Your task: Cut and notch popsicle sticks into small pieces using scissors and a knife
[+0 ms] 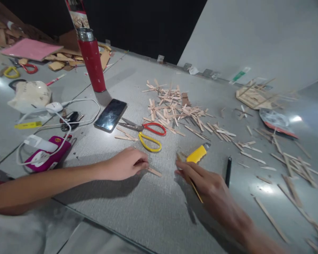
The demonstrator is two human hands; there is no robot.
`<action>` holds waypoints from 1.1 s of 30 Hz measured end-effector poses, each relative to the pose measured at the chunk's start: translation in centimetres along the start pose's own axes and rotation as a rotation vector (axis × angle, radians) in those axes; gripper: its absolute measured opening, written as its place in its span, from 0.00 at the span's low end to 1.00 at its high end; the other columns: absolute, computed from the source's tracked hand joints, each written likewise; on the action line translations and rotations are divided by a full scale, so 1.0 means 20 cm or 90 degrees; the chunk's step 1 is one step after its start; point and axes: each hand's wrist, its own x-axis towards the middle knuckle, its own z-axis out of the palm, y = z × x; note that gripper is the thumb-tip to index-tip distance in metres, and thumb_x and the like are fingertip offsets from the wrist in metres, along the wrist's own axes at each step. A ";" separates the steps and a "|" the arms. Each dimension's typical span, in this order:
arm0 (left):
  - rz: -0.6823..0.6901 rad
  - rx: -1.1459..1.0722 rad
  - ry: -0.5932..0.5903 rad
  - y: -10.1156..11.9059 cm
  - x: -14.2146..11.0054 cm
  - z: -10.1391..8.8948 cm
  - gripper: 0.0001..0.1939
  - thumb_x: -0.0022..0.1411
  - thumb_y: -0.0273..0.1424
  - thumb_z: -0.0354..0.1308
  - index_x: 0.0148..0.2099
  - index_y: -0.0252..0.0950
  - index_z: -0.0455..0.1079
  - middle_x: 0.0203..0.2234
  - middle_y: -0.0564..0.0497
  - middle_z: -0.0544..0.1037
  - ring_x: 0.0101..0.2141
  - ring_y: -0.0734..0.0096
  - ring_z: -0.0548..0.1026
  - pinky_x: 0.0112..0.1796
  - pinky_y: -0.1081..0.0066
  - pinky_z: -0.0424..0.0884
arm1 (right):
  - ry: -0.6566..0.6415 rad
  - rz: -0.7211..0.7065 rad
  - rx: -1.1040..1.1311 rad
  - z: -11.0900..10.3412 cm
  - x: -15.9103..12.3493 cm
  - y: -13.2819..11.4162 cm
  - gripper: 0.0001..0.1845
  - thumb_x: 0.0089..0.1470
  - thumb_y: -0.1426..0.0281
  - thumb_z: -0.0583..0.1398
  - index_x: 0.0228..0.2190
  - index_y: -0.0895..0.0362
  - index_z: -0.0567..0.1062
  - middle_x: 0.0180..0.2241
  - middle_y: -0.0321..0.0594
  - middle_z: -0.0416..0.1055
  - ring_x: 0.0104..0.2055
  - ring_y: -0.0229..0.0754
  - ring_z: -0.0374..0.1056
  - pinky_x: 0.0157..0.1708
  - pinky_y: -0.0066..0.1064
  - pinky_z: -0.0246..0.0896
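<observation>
My left hand (128, 163) is closed in a pinch on the end of a short flat wooden stick (155, 172), held low over the grey table (153, 208). To the right, my right hand (205, 180) is closed around a slim brownish-gold tool (196, 191); its kind is unclear. The tool slants, with one end past the fingertips and the other below the palm. Just beyond that hand lies a yellow-handled utility knife (197, 153). Scissors (141, 129) with one red and one yellow handle lie beyond my left hand.
A heap of wooden sticks (172, 106) spreads across the middle and right. A black pen (228, 172) lies right of my right hand. A phone (110, 115), red bottle (92, 63), white cable (95, 102) and purple power bank (49, 154) are on the left.
</observation>
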 end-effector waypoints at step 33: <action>0.033 0.008 0.020 0.00 0.01 0.01 0.14 0.65 0.20 0.54 0.27 0.35 0.66 0.15 0.60 0.67 0.19 0.77 0.62 0.29 0.74 0.55 | 0.008 -0.191 -0.312 0.19 0.03 -0.15 0.17 0.64 0.84 0.51 0.46 0.70 0.77 0.26 0.40 0.72 0.27 0.44 0.66 0.31 0.36 0.53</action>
